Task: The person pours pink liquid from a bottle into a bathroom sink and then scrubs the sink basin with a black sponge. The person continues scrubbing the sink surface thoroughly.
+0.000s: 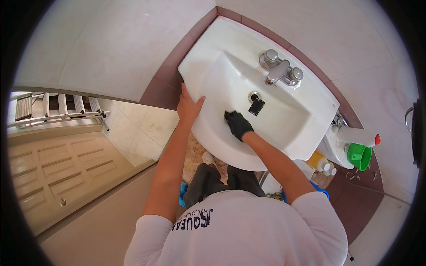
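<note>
A white washbasin (211, 133) fills the middle of the view, with a chrome two-knob tap (278, 71) at its back. My left hand (190, 105) is bare and rests on the left rim, thumb and fingers spread apart. In a black glove, my right hand (238, 125) presses against the left inner wall of the bowl. Its fingers are bunched together, and a dark bit shows at their tips; I cannot make out whether that is glove or something held. A black, flat, squarish piece (256, 107) lies just below the drain (254, 96), apart from the glove.
To the right, a white bottle with a red cap (358, 136) lies by a green cup (359, 156) on a white surface. Yellow and white bottles (320, 162) stand lower down. At left are a panelled door (66, 173) and a metal ladder (62, 106).
</note>
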A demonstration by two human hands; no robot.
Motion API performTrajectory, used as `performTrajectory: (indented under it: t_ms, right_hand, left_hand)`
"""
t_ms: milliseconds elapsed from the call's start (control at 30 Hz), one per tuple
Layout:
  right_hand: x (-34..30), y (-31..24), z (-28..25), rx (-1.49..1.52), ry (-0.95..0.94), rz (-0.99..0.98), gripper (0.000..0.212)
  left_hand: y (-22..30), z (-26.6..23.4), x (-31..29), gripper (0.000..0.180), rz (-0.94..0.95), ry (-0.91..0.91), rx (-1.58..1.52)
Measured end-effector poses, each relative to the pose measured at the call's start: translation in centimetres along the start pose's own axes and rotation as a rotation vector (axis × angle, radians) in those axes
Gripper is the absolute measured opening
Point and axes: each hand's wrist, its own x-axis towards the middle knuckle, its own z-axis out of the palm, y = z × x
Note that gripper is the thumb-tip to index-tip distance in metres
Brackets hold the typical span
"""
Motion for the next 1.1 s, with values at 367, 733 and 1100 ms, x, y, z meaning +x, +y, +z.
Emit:
performTrajectory:
  t_ms: [367, 733, 1100]
  right_hand:
    - [8.1, 2.4, -0.5, 0.281, 0.334, 0.185, 0.030]
    - [10.5, 3.5, -0.9, 0.374, 0.305, 0.219, 0.033]
    - [9.1, 0.6, -2.8, 0.434, 0.147, 0.351, 0.036]
  left_hand:
    - [1.4, 1.2, 0.3, 0.092, 0.133, 0.062, -0.045]
    - [2.6, 1.1, 0.3, 0.090, 0.134, 0.028, -0.116]
    - [1.9, 0.5, 0.3, 0.090, 0.104, 0.035, -0.117]
